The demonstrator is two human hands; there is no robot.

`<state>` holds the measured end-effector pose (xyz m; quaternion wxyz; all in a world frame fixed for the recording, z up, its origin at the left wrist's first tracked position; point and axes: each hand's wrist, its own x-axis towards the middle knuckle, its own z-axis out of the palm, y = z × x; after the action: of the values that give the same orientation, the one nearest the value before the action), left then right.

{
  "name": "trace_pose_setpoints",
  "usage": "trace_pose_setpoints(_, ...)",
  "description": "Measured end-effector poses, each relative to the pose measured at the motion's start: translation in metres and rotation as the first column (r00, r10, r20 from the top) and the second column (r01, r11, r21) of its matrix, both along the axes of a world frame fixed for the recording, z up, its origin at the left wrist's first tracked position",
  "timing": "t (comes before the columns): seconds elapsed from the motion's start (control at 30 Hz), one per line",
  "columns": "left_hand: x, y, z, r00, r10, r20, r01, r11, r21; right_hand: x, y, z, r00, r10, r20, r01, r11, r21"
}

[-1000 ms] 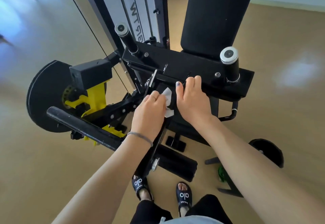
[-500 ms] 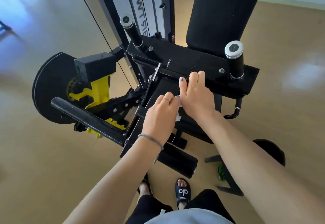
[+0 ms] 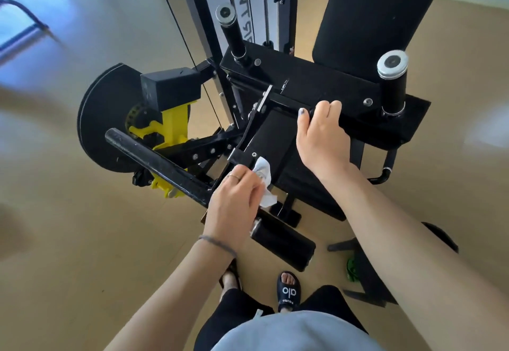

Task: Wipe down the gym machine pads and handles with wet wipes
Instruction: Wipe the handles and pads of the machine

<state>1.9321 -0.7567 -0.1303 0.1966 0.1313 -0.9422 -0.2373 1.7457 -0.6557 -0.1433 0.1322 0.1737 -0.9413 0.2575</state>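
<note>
wipe (image 3: 263, 178): white, crumpled, on black seat pad (image 3: 278, 141) near edge | back pad (image 3: 377, 17): black, upright

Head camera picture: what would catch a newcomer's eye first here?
Likely the crumpled white wet wipe gripped in the left hand, pressed to the black frame at centre. Just above, the right hand grips a black crossbar. Bright yellow machine parts stand out at left.

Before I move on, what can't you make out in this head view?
- Wet wipe: mostly covered by the left hand gripping it.
- Right hand fingertips: curled out of sight over the black crossbar.
- Back pad: top cut off by the frame edge.
- Floor at left: blurred.
</note>
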Motion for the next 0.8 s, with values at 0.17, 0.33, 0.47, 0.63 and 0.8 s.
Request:
trace_pose_setpoints(0.17, 0.074, -0.023, -0.009, 0.999, 0.033, 0.01, -0.033, 0.999, 0.023, 0.0, -0.003, 0.0, 1.0, 0.005, 0.003, -0.005, 1.0, -0.027)
trace_pose_setpoints(0.33, 0.046, -0.02, -0.011, 0.996, 0.081, -0.038, -0.081, 0.997, 0.002, 0.002, -0.006, 0.001, 0.999, -0.021, 0.027, 0.022, 0.999, -0.048)
trace_pose_setpoints(0.47, 0.017, 0.006, -0.013, 0.999, -0.024, -0.036, 0.024, 1.0, -0.008, 0.001, -0.002, 0.0, 1.0, -0.021, -0.003, 0.021, 1.0, -0.018)
trace_pose_setpoints(0.63, 0.074, -0.026, -0.017, 0.994, 0.093, -0.051, -0.093, 0.996, -0.002, 0.003, -0.006, 0.001, 0.998, -0.052, 0.031, 0.053, 0.998, -0.017)
trace_pose_setpoints(0.8, 0.031, -0.016, -0.014, 0.996, 0.02, -0.082, -0.027, 0.996, -0.087, 0.003, -0.012, 0.002, 0.992, -0.098, 0.074, 0.1, 0.995, -0.019)
